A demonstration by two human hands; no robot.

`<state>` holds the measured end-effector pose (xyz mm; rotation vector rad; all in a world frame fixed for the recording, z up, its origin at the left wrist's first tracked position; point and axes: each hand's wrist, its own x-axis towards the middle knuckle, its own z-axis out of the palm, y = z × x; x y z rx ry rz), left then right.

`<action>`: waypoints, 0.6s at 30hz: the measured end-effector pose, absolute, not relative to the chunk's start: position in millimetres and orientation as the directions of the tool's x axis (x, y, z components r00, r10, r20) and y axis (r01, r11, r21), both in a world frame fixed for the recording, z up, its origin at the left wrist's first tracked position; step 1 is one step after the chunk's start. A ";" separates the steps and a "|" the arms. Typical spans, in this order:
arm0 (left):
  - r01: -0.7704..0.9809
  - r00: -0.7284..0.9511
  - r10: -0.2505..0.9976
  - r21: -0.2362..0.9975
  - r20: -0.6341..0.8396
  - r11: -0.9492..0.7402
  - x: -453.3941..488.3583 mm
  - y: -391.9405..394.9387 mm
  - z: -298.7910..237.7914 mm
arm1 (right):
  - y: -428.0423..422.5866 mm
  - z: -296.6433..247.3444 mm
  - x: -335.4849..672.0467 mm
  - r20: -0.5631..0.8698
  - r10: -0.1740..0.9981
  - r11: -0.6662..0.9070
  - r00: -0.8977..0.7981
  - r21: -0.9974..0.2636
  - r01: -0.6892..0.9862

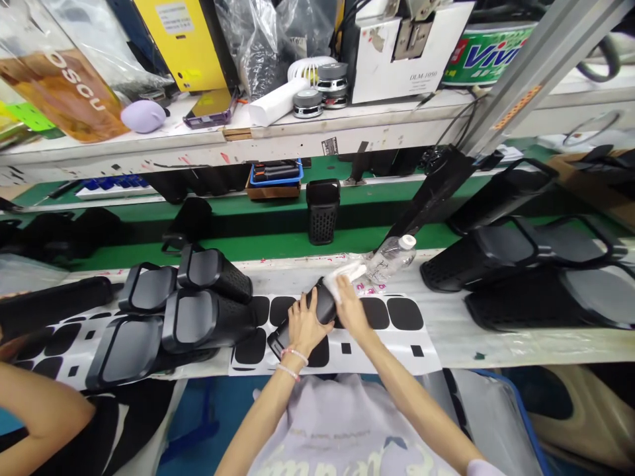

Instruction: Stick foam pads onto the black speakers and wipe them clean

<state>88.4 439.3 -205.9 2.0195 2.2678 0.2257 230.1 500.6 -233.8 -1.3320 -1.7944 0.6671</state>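
Observation:
A black speaker housing (325, 303) lies tilted across the white sheet (377, 350) of black rounded-square pads. My left hand (306, 324) grips its near side, thumb and fingers bent over the top; a beaded bracelet circles that wrist. In my right hand (350, 305) is a crumpled white cloth (342, 274), pressed against the housing's far end. Just beyond the cloth, a clear plastic bottle with a white cap (391, 256) leans to the right. The housing's underside is hidden.
Several black housings with handles (198, 324) stand to the left, and more (506, 251) to the right. One housing (323, 211) stands on the green strip. A co-worker's arm (40, 410) is at left. A shelf (292, 139) and a slanted metal post (540, 73) border the bench.

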 end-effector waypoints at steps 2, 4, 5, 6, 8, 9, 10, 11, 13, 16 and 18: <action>0.979 -0.112 0.993 0.176 0.025 0.106 87.9 439.9 -205.3 | 493.7 -240.2 225.2 0.330 0.904 0.425 -0.272 -0.755 0.499; 0.979 -0.110 0.994 0.178 0.023 0.104 87.0 440.9 -204.1 | 495.4 -246.0 223.4 0.351 0.873 0.481 -0.338 -0.728 0.488; 0.978 -0.110 0.994 0.178 0.023 0.105 86.6 441.3 -203.4 | 498.2 -248.3 222.5 0.356 0.870 0.488 -0.340 -0.717 0.498; 0.978 -0.111 0.994 0.179 0.022 0.105 86.4 441.7 -202.9 | 501.1 -250.2 221.2 0.358 0.874 0.484 -0.328 -0.708 0.514; 0.978 -0.112 0.993 0.180 0.021 0.107 86.4 441.9 -202.2 | 504.6 -252.5 217.9 0.361 0.885 0.466 -0.296 -0.694 0.549; 0.978 -0.113 0.993 0.179 0.021 0.108 86.7 441.7 -202.1 | 504.8 -253.2 216.6 0.361 0.885 0.465 -0.292 -0.687 0.559; 0.978 -0.115 0.993 0.177 0.021 0.109 87.0 441.5 -202.3 | 504.6 -253.5 216.2 0.361 0.881 0.472 -0.305 -0.679 0.562; 0.978 -0.116 0.993 0.176 0.020 0.111 87.3 441.1 -202.5 | 504.4 -253.5 216.8 0.361 0.875 0.485 -0.324 -0.671 0.561; 0.978 -0.118 0.993 0.174 0.020 0.113 87.7 440.7 -203.3 | 505.6 -253.1 220.7 0.360 0.869 0.495 -0.340 -0.663 0.562; 0.978 -0.118 0.993 0.176 0.020 0.113 87.3 440.9 -203.5 | 507.1 -252.9 227.2 0.357 0.886 0.463 -0.295 -0.669 0.582; 0.977 -0.118 0.993 0.179 0.017 0.113 86.8 441.4 -202.6 | 503.3 -253.9 228.2 0.355 0.881 0.473 -0.313 -0.674 0.566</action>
